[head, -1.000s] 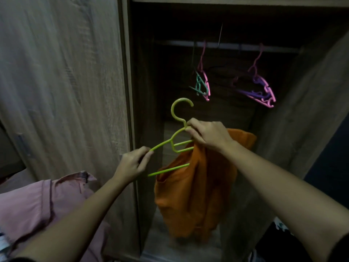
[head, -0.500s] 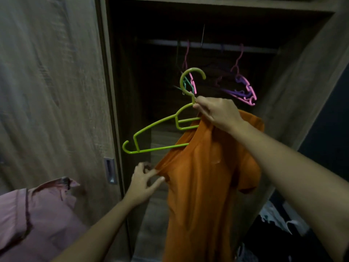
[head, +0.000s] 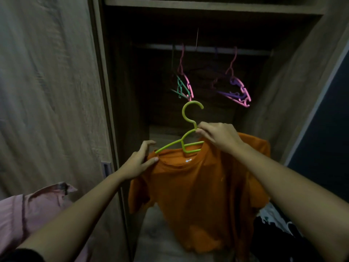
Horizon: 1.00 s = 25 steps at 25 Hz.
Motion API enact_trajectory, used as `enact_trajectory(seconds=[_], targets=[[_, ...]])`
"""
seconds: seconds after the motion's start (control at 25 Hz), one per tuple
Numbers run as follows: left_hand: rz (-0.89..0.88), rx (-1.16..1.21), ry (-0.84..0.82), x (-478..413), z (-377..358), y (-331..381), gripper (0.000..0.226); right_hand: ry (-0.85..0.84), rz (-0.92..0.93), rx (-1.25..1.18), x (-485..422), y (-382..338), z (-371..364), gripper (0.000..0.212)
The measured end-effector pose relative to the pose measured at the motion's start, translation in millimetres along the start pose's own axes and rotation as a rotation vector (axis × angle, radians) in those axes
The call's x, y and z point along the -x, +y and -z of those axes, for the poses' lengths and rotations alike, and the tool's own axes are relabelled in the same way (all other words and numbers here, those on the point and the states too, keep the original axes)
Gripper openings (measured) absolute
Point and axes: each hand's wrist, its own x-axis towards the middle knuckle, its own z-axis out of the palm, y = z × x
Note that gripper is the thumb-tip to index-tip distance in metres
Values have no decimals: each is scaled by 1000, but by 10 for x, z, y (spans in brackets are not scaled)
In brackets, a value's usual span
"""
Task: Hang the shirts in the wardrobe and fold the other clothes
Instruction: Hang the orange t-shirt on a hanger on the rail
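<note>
One rumpled orange shirt (head: 198,195), short-sleeved, on a lime-green hanger (head: 182,146).

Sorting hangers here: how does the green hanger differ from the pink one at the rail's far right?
The green hanger carries the orange shirt; the pink hanger is bare. The green hanger is gripped by the right hand, hook below the rail; the pink hanger hangs from the rail. Both are thin with curved hooks.
</note>
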Motion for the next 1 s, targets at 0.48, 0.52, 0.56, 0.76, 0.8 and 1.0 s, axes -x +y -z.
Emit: enact_trajectory(seconds=[0.48,0.52,0.56,0.76,0.8,1.0], targets=[[-179,-128,218,-199,435,322,22,-270,-331,-408,454,185,-12,60],[-189,-123,216,-174,525,310,21,-319,-412,-476,567,261,-40,67],[-197,-120,215,-144,609,297,22,-370,-485,-543,683,345,-90,67],[-74,-105,121,-74,858,155,22,-374,-584,-668,943,523,-179,19],[-48,-95,100,-68,866,117,16,-383,-593,-671,923,539,-167,10],[-5,63,136,-36,776,77,14,-461,-587,-723,636,398,25,65]])
